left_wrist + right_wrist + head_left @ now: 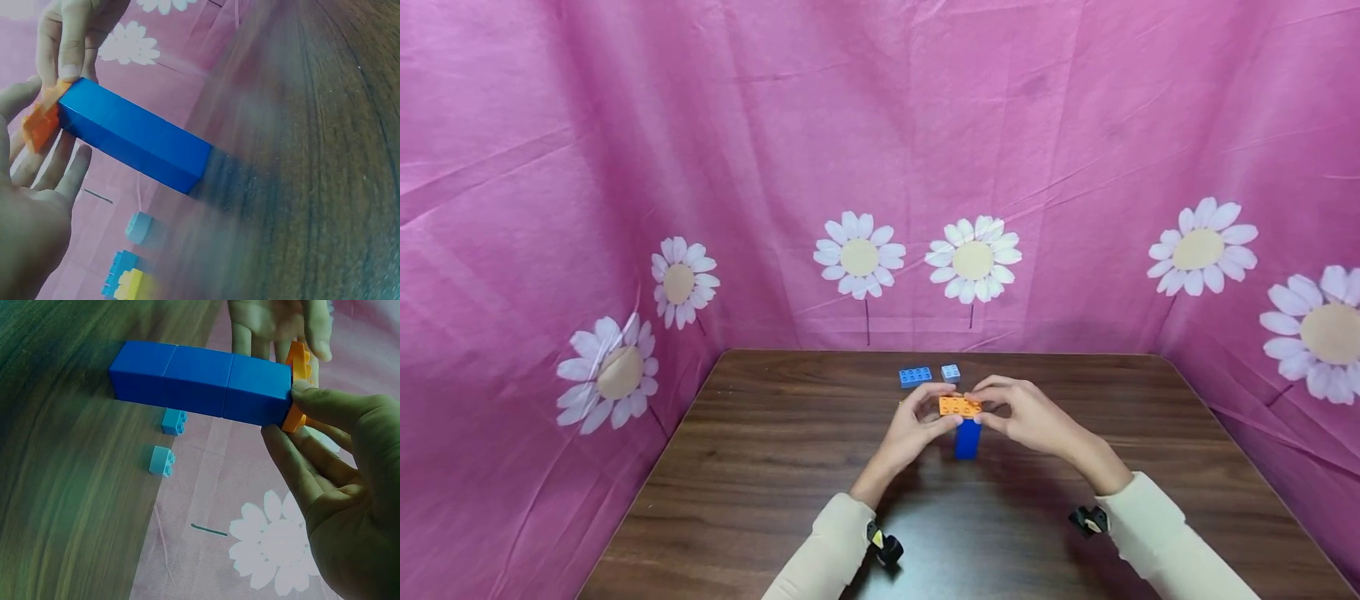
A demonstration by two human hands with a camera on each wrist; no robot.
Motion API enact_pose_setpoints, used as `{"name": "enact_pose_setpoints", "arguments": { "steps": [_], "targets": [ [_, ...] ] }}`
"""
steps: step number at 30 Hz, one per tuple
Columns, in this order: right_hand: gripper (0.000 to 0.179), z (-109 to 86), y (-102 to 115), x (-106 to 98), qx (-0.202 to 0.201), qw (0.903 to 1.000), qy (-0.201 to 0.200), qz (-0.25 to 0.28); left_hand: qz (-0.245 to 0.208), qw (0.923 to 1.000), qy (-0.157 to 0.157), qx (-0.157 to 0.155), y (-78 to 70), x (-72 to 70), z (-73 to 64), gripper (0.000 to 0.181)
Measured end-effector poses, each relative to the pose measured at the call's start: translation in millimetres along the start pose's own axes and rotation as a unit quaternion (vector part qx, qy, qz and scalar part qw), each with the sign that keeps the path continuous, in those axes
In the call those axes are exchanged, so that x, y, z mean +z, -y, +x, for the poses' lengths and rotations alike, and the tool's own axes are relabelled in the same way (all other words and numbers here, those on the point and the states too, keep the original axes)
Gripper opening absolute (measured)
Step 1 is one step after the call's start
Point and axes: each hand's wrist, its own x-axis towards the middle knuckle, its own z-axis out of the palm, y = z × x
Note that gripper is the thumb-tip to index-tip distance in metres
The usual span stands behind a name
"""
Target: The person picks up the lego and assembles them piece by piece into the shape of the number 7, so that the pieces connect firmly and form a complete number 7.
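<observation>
A tower of blue bricks (967, 440) stands upright on the table, with an orange brick (959, 406) lying crosswise at its top, studs up. My right hand (1026, 412) pinches the orange brick near its right end; in the right wrist view the thumb (325, 403) presses its edge. Around the brick's left end is my left hand (910, 425). Its fingers (74, 172) look loose and fairly straight in the left wrist view, thumb spread away from them. Three blue bricks (197, 381) make up the tower in the right wrist view.
Behind the hands, a blue brick (915, 377) and a smaller light blue brick (951, 373) lie near the table's far edge. A yellow brick (129, 285) shows beside the blue one in the left wrist view. Pink flowered cloth (910, 167) surrounds the wooden table (760, 450).
</observation>
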Motion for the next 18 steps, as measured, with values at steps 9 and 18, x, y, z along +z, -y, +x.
{"name": "enact_pose_setpoints", "arguments": {
  "steps": [9, 18],
  "targets": [
    [0.032, -1.1, -1.4, -0.1, -0.005, 0.9999, 0.001, 0.014, 0.031, 0.9992, -0.021, 0.011, 0.5, 1.5, 1.9, 0.033],
    [0.029, 0.2, -1.3, 1.6, -0.001, 0.9999, -0.005, 0.009, 0.042, 0.9986, -0.029, 0.01, 1.1, 0.8, 1.9, 0.031]
  ]
}}
